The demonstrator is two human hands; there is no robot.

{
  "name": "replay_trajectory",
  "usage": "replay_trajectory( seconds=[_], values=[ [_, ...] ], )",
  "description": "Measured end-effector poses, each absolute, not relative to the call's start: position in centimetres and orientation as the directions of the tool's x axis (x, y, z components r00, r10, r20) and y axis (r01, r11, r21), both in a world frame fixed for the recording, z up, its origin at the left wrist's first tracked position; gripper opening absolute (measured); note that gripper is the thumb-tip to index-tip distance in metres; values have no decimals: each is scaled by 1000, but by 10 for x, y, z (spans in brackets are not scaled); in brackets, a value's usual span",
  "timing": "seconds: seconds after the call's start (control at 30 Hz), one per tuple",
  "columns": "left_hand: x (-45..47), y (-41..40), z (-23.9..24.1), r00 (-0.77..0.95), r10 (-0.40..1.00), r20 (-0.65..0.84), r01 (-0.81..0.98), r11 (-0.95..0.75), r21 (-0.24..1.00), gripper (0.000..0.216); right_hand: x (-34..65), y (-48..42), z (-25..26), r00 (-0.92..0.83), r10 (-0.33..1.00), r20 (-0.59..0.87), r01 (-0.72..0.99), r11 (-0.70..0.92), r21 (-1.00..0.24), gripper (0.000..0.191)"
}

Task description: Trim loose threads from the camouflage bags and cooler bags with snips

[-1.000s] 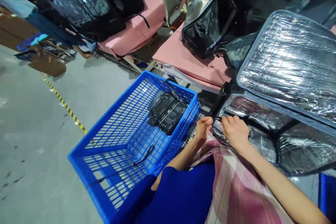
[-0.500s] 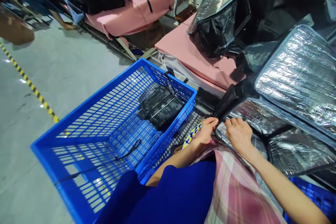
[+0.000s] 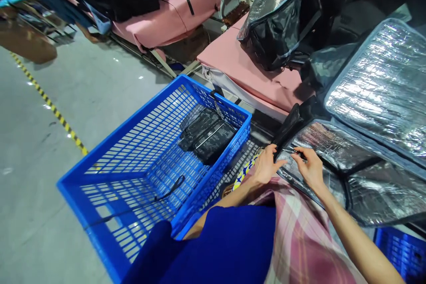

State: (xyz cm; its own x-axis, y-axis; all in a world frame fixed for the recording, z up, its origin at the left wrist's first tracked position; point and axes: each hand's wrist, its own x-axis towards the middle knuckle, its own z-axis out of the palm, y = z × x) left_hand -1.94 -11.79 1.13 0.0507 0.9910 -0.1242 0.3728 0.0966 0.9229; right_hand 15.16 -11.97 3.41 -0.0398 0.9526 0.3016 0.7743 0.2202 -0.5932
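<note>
A black insulated bag with a silver foil lining (image 3: pixel 314 142) lies unfolded before me, its quilted silver lid (image 3: pixel 382 80) flipped back. My left hand (image 3: pixel 266 166) rests at the bag's near left edge, thumb stretched away from the fingers. Just right of it, over the lining, my right hand (image 3: pixel 311 166) is closed in a pinch around something small and dark. What that is, I cannot make out. Black piping divides the foil panels beside my right hand.
Left of me stands a blue plastic crate (image 3: pixel 109 142) holding folded dark camouflage-patterned pieces (image 3: pixel 213 137) and a black strap (image 3: pixel 171 188). Another foil-lined bag (image 3: pixel 276 22) sits on the pink-covered table (image 3: pixel 229 57). Yellow-black tape (image 3: pixel 49 104) marks the floor. A person's leg shows at upper left.
My left hand's fingers have loosened and its thumb has spread out. My right hand has shifted slightly right, from a curled grip to a pinch on a small dark thing.
</note>
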Motion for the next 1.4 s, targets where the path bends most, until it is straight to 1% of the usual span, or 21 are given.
replay_trajectory(
  seconds=[0.07, 0.1, 0.2, 0.27, 0.37, 0.43, 0.53, 0.6, 0.67, 0.73, 0.77, 0.83, 0.87, 0.93, 0.97, 1.0, 1.03, 1.13, 1.2, 1.3, 1.4],
  values=[
    [-12, -111, 9, 10, 989, -144, 330, 133, 935, 29, 145, -113, 35, -99, 940, 327, 755, 285, -591, 31],
    [-12, -106, 9, 27, 983, -180, 265, 167, 950, 21, 142, -108, 38, -134, 931, 339, 754, 318, -575, 31],
    [-27, -90, 23, 209, 927, -313, 18, 316, 949, 10, 136, -86, 53, -186, 912, 367, 772, 366, -519, 33],
    [-40, -81, 39, 279, 897, -341, -62, 372, 926, 11, 133, -69, 65, -196, 905, 378, 780, 378, -498, 35],
    [-49, -73, 63, 213, 909, -357, -111, 385, 916, 14, 131, -47, 80, -230, 903, 364, 781, 394, -485, 36],
    [-52, -72, 77, 219, 894, -390, -171, 429, 887, 16, 129, -37, 90, -261, 909, 326, 777, 398, -487, 35],
    [-58, -71, 92, 357, 845, -399, -244, 497, 833, 21, 126, -31, 105, -289, 912, 291, 745, 405, -530, 30],
    [-65, -67, 97, 411, 820, -398, -274, 527, 804, 25, 123, -28, 111, -274, 920, 280, 722, 389, -572, 26],
    [-70, -61, 94, 340, 838, -428, -272, 523, 808, 27, 118, -22, 107, -237, 944, 231, 720, 330, -610, 23],
    [-71, -57, 85, 164, 875, -455, -196, 481, 855, 26, 113, -15, 96, -191, 969, 155, 709, 245, -662, 20],
    [-70, -56, 81, 62, 902, -428, -124, 433, 893, 24, 109, -12, 89, -170, 978, 123, 691, 207, -693, 19],
    [-65, -57, 74, -95, 957, -272, 73, 280, 957, 22, 105, -8, 76, -139, 985, 98, 643, 165, -748, 19],
    [-62, -59, 71, -129, 978, -166, 179, 188, 966, 23, 104, -8, 71, -126, 987, 105, 620, 161, -768, 20],
    [-55, -64, 69, -146, 989, 7, 353, 45, 935, 26, 105, -12, 63, -101, 986, 133, 591, 167, -789, 21],
    [-53, -65, 68, -141, 989, 34, 398, 25, 917, 26, 108, -15, 60, -92, 985, 148, 578, 174, -797, 21],
    [-51, -66, 68, -133, 991, 20, 405, 36, 914, 25, 111, -18, 58, -88, 983, 163, 565, 184, -805, 22],
    [-51, -66, 67, -119, 992, -31, 377, 74, 923, 22, 114, -22, 55, -88, 979, 182, 552, 200, -809, 23],
    [-57, -57, 61, -31, 971, -239, 163, 240, 957, 21, 123, -31, 45, -97, 960, 262, 540, 272, -796, 25],
    [-64, -50, 58, 54, 941, -333, 30, 332, 943, 25, 126, -34, 38, -124, 935, 333, 550, 344, -761, 24],
    [-71, -43, 55, 140, 916, -375, -73, 388, 919, 29, 123, -37, 31, -201, 875, 439, 554, 472, -686, 20],
    [-73, -42, 54, 175, 918, -356, -93, 376, 922, 29, 121, -38, 28, -235, 827, 511, 558, 545, -625, 17]
  ],
)
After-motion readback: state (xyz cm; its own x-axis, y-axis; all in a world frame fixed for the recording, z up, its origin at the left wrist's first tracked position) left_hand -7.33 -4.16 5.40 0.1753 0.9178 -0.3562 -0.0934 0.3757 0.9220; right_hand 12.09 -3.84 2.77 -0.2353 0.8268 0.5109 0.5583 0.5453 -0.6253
